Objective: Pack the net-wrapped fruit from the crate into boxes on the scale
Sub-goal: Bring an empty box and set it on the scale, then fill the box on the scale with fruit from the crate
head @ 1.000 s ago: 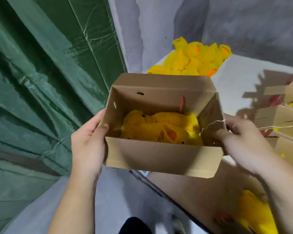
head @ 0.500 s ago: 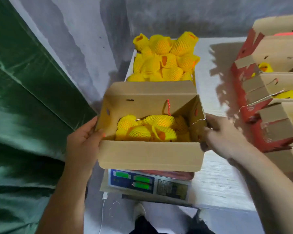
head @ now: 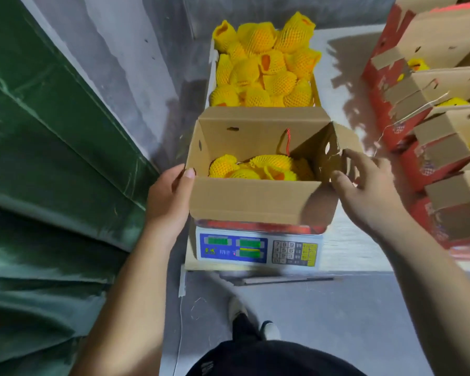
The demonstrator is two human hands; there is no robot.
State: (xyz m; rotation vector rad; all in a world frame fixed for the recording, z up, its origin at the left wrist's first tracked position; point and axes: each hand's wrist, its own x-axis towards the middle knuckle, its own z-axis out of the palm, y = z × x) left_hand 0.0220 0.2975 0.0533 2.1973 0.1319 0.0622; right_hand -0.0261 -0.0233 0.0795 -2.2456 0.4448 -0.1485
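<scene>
An open cardboard box (head: 255, 202) stands on the electronic scale (head: 258, 249), with several yellow net-wrapped fruit (head: 266, 165) in its bottom. My left hand (head: 171, 198) grips the box's left end, thumb hooked over the rim. My right hand (head: 364, 194) is at the right end flap, fingers spread and loosely touching the cardboard, thumb at the box's corner. Right behind the box, the crate (head: 213, 77) is heaped with more yellow net-wrapped fruit (head: 266, 66).
A row of red-and-brown boxes (head: 432, 137) with open flaps, some showing yellow fruit, lines the right side of the white table (head: 347, 240). A green tarp (head: 52, 164) hangs on the left. My shoes (head: 255, 321) stand on grey floor below the scale.
The box, carried in both hands from the left, came down onto the scale. My right hand's fingers have loosened from the right end; my left hand keeps its hold.
</scene>
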